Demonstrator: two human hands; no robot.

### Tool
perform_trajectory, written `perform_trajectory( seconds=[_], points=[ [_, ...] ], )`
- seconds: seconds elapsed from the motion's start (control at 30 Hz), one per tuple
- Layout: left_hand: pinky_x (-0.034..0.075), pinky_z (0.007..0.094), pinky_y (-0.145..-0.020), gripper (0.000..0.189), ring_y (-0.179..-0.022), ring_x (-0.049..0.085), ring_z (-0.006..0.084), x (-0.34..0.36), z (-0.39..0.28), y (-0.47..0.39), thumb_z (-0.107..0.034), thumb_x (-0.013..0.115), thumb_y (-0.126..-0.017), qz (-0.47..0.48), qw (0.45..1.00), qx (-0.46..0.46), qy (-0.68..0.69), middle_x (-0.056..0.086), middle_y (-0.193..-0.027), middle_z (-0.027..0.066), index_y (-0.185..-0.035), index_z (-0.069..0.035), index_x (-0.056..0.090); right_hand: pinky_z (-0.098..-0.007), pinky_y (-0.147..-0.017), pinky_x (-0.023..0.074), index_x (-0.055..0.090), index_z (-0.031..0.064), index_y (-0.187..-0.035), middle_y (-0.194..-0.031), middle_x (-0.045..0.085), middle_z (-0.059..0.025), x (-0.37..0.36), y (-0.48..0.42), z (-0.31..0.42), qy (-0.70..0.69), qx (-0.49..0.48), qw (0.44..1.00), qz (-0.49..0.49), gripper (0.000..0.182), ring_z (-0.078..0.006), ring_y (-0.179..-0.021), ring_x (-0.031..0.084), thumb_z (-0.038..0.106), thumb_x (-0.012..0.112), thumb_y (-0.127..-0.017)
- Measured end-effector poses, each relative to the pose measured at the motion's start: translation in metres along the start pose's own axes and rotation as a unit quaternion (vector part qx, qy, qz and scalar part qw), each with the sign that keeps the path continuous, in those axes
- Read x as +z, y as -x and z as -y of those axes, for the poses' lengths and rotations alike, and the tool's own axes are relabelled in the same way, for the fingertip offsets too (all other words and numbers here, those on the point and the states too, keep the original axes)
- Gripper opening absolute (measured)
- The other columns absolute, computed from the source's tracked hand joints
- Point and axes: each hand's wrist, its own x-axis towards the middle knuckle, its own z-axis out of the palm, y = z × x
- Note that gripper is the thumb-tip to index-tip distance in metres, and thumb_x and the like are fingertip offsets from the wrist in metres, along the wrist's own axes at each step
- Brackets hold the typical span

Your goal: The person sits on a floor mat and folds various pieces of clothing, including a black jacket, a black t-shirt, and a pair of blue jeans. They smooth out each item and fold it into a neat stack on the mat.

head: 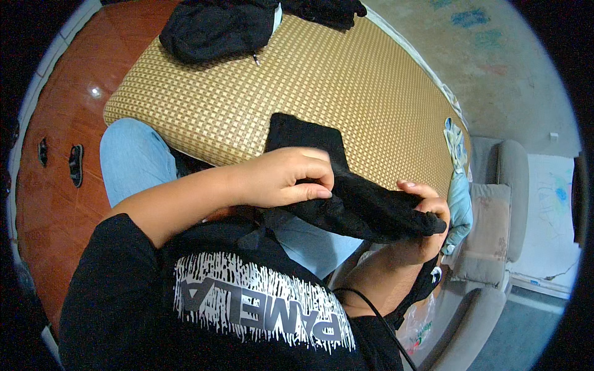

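Note:
A black fabric garment [371,204] stretches between my two hands, above my lap and the near edge of the woven mat [222,106]. My left hand [297,176] pinches its left part, with the fingers curled and the thumb tip against the cloth. At the other end, my right hand [435,208] grips a bunched, narrow part, its fingers bent around the fabric. One flat, square-cornered portion lies on the mat past my left hand. Folds hide the garment's exact kind.
Dark clothing [216,35] lies at the mat's far end. A light blue cloth [459,204] hangs at the right edge, near a grey sofa [485,232]. Sandals [76,165] rest on the red tiled floor [55,222]. A black cable [380,315] runs beside my right arm.

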Motion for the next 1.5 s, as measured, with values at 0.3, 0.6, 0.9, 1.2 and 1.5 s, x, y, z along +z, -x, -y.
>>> perform_trajectory(
  seconds=[0.3, 0.6, 0.9, 1.2, 1.5],
  points=[
    [0.025, 0.0488, -0.105, 0.013, -0.131, 0.029, 0.0367, 0.003, -0.020, -0.008, -0.022, 0.068, -0.079, 0.057, 0.984, 0.167, 0.004, 0.041, -0.138, 0.0143, -0.076, -0.010, 0.065, -0.0417, -0.076, 0.0461, 0.052, 0.0031, -0.068, -0.088, 0.061, -0.0233, 0.008, -0.002, -0.005, -0.053, -0.063, 0.993, 0.081, 0.036, -0.0325, -0.084, 0.057, 0.034, 0.052, -0.085],
    [0.043, 0.0323, -0.071, 0.013, -0.080, 0.052, 0.0239, 0.012, -0.039, -0.003, -0.019, 0.066, -0.082, 0.100, 0.988, 0.108, 0.046, 0.047, -0.091, 0.0093, -0.079, -0.006, 0.063, -0.0391, -0.074, 0.0454, 0.052, 0.0021, -0.071, -0.089, 0.059, -0.0233, 0.000, -0.003, -0.006, -0.043, -0.073, 0.994, 0.073, 0.035, -0.0297, -0.081, 0.056, 0.035, 0.052, -0.085],
    [0.041, 0.0396, -0.077, 0.018, -0.081, 0.053, 0.0278, 0.003, 0.014, 0.018, -0.022, 0.061, -0.084, -0.036, 0.990, 0.006, -0.139, 0.055, -0.083, 0.0089, -0.080, -0.005, 0.055, -0.0346, -0.083, 0.0463, 0.052, -0.0075, -0.093, -0.102, 0.058, -0.0266, -0.017, -0.003, -0.009, 0.106, 0.067, 0.988, -0.092, 0.022, -0.0269, -0.090, 0.058, 0.001, 0.040, -0.077],
    [0.025, 0.0525, -0.105, 0.046, -0.117, 0.042, 0.0343, 0.033, 0.036, 0.032, -0.035, 0.074, -0.072, -0.082, 0.965, -0.008, -0.247, 0.048, -0.115, 0.0149, -0.106, -0.009, 0.057, -0.0352, -0.084, 0.0467, 0.051, -0.0065, -0.097, -0.102, 0.058, -0.0269, -0.009, -0.011, -0.012, 0.075, 0.065, 0.993, -0.059, 0.027, -0.0275, -0.091, 0.058, -0.002, 0.037, -0.074],
    [0.030, 0.0497, -0.101, 0.010, -0.092, 0.056, 0.0260, -0.013, 0.059, 0.021, -0.018, 0.065, -0.077, -0.121, 0.944, -0.021, -0.307, 0.060, -0.089, 0.0067, -0.080, -0.009, 0.063, -0.0276, -0.074, 0.0457, 0.052, -0.0046, -0.104, -0.095, 0.059, -0.0118, -0.025, -0.021, -0.014, 0.171, 0.130, 0.973, -0.087, 0.020, -0.0167, -0.084, 0.055, 0.001, 0.043, -0.086]
  ],
)
